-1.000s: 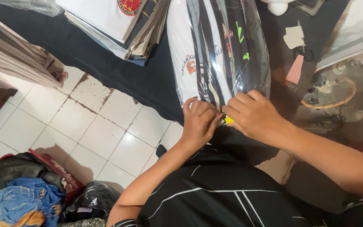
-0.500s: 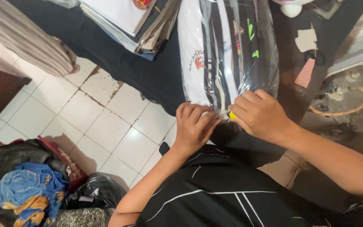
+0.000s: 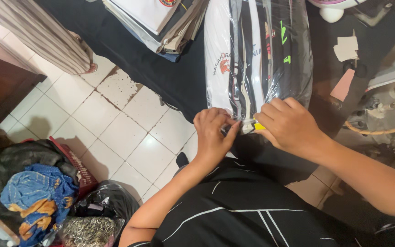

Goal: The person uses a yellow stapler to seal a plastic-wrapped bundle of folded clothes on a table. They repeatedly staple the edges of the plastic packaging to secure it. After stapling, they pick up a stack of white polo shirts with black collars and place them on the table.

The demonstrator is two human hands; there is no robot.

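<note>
Head view, left hand (image 3: 212,137) and right hand (image 3: 289,126) fingers pinching clear plastic bag (image 3: 293,55) end, folded shirts (image 3: 248,59) inside

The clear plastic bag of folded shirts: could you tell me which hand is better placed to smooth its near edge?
Probably the left hand: it pinches the bag edge itself, while the right hand grips a small yellow object.

Small garment workshop — stacked folded shirts (image 3: 156,23), bagged clothing (image 3: 257,50), dark worktable (image 3: 161,73), tiled floor (image 3: 115,132)
</note>
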